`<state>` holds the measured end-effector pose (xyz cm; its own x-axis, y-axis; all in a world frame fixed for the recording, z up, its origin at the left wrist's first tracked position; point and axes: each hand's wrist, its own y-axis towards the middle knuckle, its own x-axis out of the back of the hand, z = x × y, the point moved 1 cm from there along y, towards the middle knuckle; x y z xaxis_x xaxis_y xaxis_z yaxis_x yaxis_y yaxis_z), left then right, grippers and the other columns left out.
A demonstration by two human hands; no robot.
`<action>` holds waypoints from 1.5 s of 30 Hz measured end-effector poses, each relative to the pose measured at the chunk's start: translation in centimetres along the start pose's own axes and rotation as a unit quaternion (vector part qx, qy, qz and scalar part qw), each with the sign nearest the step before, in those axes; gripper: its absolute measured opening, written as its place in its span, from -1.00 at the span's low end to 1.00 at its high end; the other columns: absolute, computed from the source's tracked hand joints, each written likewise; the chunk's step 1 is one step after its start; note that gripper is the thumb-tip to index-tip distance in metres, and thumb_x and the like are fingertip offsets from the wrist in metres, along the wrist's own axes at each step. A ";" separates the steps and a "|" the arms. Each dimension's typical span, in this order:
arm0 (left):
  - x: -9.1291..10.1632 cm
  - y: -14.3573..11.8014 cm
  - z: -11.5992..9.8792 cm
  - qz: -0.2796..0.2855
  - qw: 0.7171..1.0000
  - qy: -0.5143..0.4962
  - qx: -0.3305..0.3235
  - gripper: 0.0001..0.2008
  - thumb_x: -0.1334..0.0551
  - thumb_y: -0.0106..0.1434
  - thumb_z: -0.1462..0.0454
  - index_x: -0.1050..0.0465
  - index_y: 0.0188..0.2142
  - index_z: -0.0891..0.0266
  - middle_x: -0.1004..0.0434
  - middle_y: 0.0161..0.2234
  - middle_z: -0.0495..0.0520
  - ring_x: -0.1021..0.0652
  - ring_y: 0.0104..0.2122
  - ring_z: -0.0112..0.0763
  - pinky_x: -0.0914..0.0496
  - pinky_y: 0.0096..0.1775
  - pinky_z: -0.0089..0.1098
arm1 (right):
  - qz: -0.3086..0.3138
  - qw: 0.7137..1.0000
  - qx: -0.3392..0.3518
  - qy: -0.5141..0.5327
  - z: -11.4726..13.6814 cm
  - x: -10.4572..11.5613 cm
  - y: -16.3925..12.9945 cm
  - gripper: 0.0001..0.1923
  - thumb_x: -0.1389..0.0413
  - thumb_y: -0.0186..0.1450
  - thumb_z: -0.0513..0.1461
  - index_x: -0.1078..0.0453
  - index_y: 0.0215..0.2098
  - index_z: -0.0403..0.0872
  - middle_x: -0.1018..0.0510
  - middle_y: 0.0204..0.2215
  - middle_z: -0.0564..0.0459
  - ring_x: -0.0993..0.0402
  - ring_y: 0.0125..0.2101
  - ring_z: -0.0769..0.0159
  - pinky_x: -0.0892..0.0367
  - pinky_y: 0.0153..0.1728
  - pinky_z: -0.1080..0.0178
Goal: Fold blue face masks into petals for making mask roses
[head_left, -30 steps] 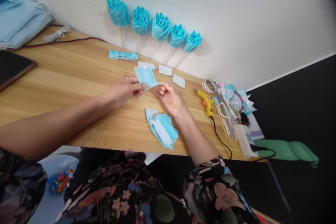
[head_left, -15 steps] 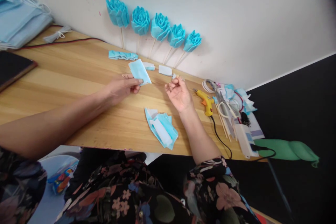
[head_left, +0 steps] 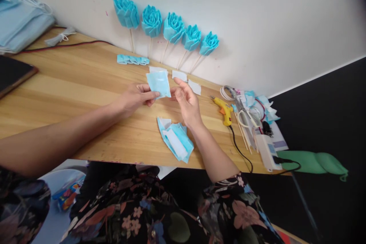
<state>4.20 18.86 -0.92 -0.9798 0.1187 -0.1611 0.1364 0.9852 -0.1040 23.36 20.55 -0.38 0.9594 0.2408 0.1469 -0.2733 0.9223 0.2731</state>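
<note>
Between the thumb and fingers of my left hand is a light blue piece of face-mask fabric, roughly square and held up off the table. Close to its right edge is my right hand, fingers apart and thumb raised; whether a fingertip touches the fabric I cannot tell. Small pale pieces lie behind the hands, along with a pleated blue strip. Nearer to me rests a loose pile of blue and white fabric pieces.
Several blue fabric flowers on sticks lean against the wall. At right are a yellow glue gun, tape, scissors and a power strip. Stacked masks and a dark flat object sit at left.
The fabric in my left hand has moved slightly right and turned to face me more. My right hand has come left beside it, uncovering a pale piece on the table.
</note>
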 end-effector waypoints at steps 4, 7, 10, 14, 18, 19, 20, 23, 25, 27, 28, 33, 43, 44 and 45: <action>-0.3 -0.3 0.0 0.015 1.000 0.017 -0.011 -0.80 -0.42 0.07 0.17 -0.52 -0.48 0.24 -0.42 -0.61 -0.07 -0.36 -0.57 -0.53 -0.24 -0.46 -0.45 | 0.009 1.000 0.016 -0.024 -0.2 -0.4 -0.2 -0.37 -0.16 0.26 0.22 -0.36 0.18 0.14 -0.62 -0.21 0.04 -0.54 -0.21 0.22 -0.51 -0.13 0.06; -0.4 -0.4 -0.1 0.031 0.999 0.010 -0.013 -0.79 -0.43 0.06 0.16 -0.52 -0.48 0.24 -0.42 -0.60 -0.07 -0.36 -0.57 -0.53 -0.24 -0.46 -0.45 | -0.008 0.999 0.009 -0.044 -0.2 -0.3 -0.2 -0.41 -0.20 0.26 0.16 -0.37 0.18 0.14 -0.58 -0.35 0.10 -0.49 -0.33 0.27 -0.49 -0.19 0.11; -0.5 -0.4 -0.1 0.057 0.998 -0.020 -0.001 -0.73 -0.44 0.07 0.13 -0.47 -0.52 0.25 -0.41 -0.60 -0.05 -0.37 -0.57 -0.54 -0.23 -0.46 -0.46 | -0.027 0.999 0.010 -0.038 -0.3 0.0 -0.1 -0.44 -0.20 0.29 0.11 -0.36 0.19 0.14 -0.53 -0.43 0.14 -0.42 -0.40 0.32 -0.47 -0.22 0.15; -0.6 -0.5 -0.3 0.088 0.995 -0.055 0.010 -0.66 -0.46 0.09 0.09 -0.45 -0.54 0.27 -0.41 -0.59 -0.03 -0.38 -0.55 -0.54 -0.25 -0.44 -0.48 | -0.039 0.999 0.005 -0.031 -0.5 0.2 0.1 -0.45 -0.20 0.29 0.10 -0.37 0.19 0.14 -0.48 -0.47 0.15 -0.39 -0.42 0.32 -0.45 -0.25 0.16; -0.6 -0.6 -0.4 0.113 0.989 -0.088 0.023 -0.65 -0.50 0.04 0.07 -0.48 -0.51 0.28 -0.42 -0.57 -0.03 -0.40 -0.54 -0.55 -0.27 -0.44 -0.49 | -0.051 0.998 0.009 -0.024 -0.5 0.2 0.2 -0.44 -0.22 0.27 0.10 -0.38 0.18 0.15 -0.42 -0.49 0.17 -0.37 -0.43 0.33 -0.42 -0.28 0.18; -0.6 -0.6 -0.5 0.118 0.988 -0.092 0.028 -0.65 -0.51 0.03 0.08 -0.49 -0.50 0.28 -0.43 -0.57 -0.03 -0.40 -0.54 -0.55 -0.28 -0.45 -0.49 | -0.054 0.998 0.010 -0.023 -0.5 0.2 0.2 -0.44 -0.22 0.28 0.10 -0.38 0.19 0.15 -0.41 -0.50 0.17 -0.36 -0.43 0.34 -0.41 -0.28 0.19; -0.6 -0.6 -0.5 0.123 0.987 -0.095 0.032 -0.66 -0.52 0.02 0.08 -0.50 -0.49 0.27 -0.43 -0.57 -0.04 -0.40 -0.54 -0.55 -0.28 -0.45 -0.50 | -0.056 0.998 0.011 -0.022 -0.5 0.2 0.2 -0.44 -0.22 0.28 0.09 -0.38 0.19 0.16 -0.40 -0.50 0.18 -0.36 -0.44 0.35 -0.41 -0.28 0.19; -0.7 -0.6 -0.5 0.140 0.984 -0.103 0.038 -0.68 -0.53 0.01 0.11 -0.51 -0.48 0.27 -0.45 -0.55 -0.04 -0.42 -0.53 -0.55 -0.31 -0.44 -0.50 | -0.055 0.998 0.009 -0.024 -0.4 0.2 0.1 -0.43 -0.21 0.29 0.08 -0.36 0.22 0.15 -0.38 -0.50 0.18 -0.35 -0.44 0.36 -0.40 -0.28 0.21; -0.6 -0.6 -0.5 0.154 0.981 -0.109 0.037 -0.69 -0.53 0.03 0.11 -0.51 -0.48 0.26 -0.47 -0.55 -0.03 -0.43 -0.52 -0.53 -0.33 -0.43 -0.49 | -0.052 0.998 0.007 -0.031 -0.3 0.1 0.1 -0.42 -0.20 0.30 0.09 -0.34 0.24 0.14 -0.38 -0.50 0.18 -0.34 -0.45 0.36 -0.39 -0.29 0.22; -0.6 -0.6 -0.5 0.166 0.979 -0.113 0.036 -0.69 -0.52 0.04 0.10 -0.51 -0.47 0.26 -0.48 -0.54 -0.03 -0.44 -0.52 -0.52 -0.34 -0.42 -0.48 | -0.047 0.998 0.011 -0.032 -0.2 0.1 0.0 -0.41 -0.19 0.31 0.09 -0.33 0.25 0.15 -0.38 -0.50 0.19 -0.32 -0.46 0.37 -0.39 -0.30 0.23; -0.6 -0.6 -0.5 0.171 0.978 -0.114 0.036 -0.69 -0.52 0.04 0.10 -0.52 -0.46 0.25 -0.49 -0.54 -0.03 -0.44 -0.51 -0.52 -0.35 -0.41 -0.47 | -0.044 0.998 0.013 -0.031 -0.2 0.1 0.0 -0.42 -0.19 0.31 0.09 -0.33 0.24 0.15 -0.38 -0.49 0.19 -0.32 -0.46 0.37 -0.38 -0.31 0.23; -0.3 -0.6 -0.6 0.177 0.979 -0.099 0.031 -0.68 -0.49 0.07 0.07 -0.51 -0.46 0.26 -0.51 -0.50 0.01 -0.46 -0.48 -0.49 -0.36 -0.38 -0.45 | -0.056 0.998 0.010 -0.037 -0.4 0.3 0.2 -0.43 -0.19 0.29 0.13 -0.35 0.21 0.17 -0.41 -0.48 0.17 -0.32 -0.44 0.34 -0.40 -0.31 0.21; -0.1 -0.2 0.1 0.112 0.990 -0.085 0.024 -0.62 -0.38 0.18 0.01 -0.48 -0.52 0.28 -0.51 -0.54 0.08 -0.47 -0.52 -0.44 -0.35 -0.41 -0.41 | -0.043 0.997 0.004 -0.070 -0.1 0.2 -0.1 -0.46 -0.18 0.29 0.14 -0.37 0.16 0.17 -0.45 -0.45 0.13 -0.36 -0.40 0.28 -0.42 -0.24 0.13; 0.0 -0.2 0.1 0.105 0.990 -0.086 0.028 -0.65 -0.39 0.18 0.04 -0.49 -0.51 0.28 -0.51 -0.54 0.08 -0.47 -0.52 -0.45 -0.35 -0.40 -0.42 | -0.040 0.996 0.003 -0.074 -0.1 0.1 -0.2 -0.46 -0.17 0.29 0.14 -0.38 0.16 0.16 -0.45 -0.46 0.14 -0.36 -0.40 0.28 -0.42 -0.24 0.14; 0.0 -0.2 0.2 0.100 0.991 -0.086 0.031 -0.68 -0.41 0.16 0.09 -0.50 -0.51 0.29 -0.51 -0.55 0.07 -0.47 -0.52 -0.45 -0.35 -0.40 -0.42 | -0.037 0.996 0.004 -0.077 -0.1 0.0 -0.2 -0.47 -0.17 0.29 0.13 -0.38 0.16 0.15 -0.45 -0.46 0.14 -0.37 -0.39 0.29 -0.41 -0.24 0.14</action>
<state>4.21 18.67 -1.06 -0.8936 0.2824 -0.3489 0.3388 0.9342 -0.1116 23.46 20.41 -0.50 0.9550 0.1225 0.2703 -0.2034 0.9334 0.2956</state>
